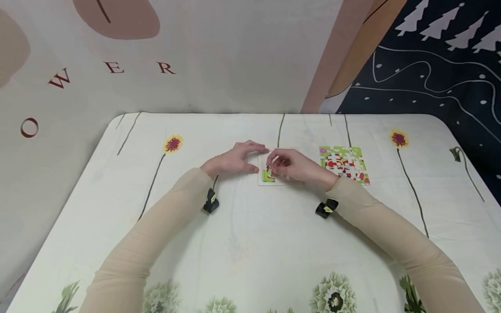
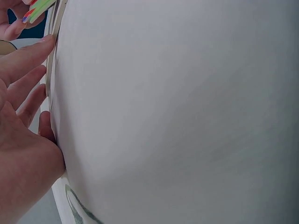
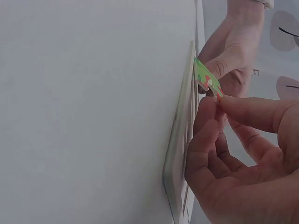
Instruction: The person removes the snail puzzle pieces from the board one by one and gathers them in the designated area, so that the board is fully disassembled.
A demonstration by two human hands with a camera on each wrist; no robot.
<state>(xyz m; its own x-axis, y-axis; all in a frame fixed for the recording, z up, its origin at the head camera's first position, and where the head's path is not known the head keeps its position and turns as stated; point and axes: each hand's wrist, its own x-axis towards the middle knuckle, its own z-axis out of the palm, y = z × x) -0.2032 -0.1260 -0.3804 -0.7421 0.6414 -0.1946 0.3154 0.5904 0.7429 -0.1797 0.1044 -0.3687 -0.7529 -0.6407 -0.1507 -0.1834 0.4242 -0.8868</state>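
Observation:
My right hand [image 1: 295,165] pinches a green jigsaw puzzle piece [image 3: 208,77] with red and white patches between thumb and fingertips. It holds the piece tilted over the lower left corner of a pale, flat puzzle tray [image 1: 260,181], with one end of the piece down at the tray. Much of the tray lies hidden under the right hand. On the tray's left side, my left hand [image 1: 236,158] rests with fingers extended and spread, fingertips at the edge [image 2: 52,56].
Right of the tray, partly behind the right wrist, lies a group of colourful jigsaw pieces [image 1: 344,163] in green, red and white. A flower-printed white cloth [image 1: 242,234] covers the table, and a printed curtain [image 1: 235,78] hangs behind its far edge.

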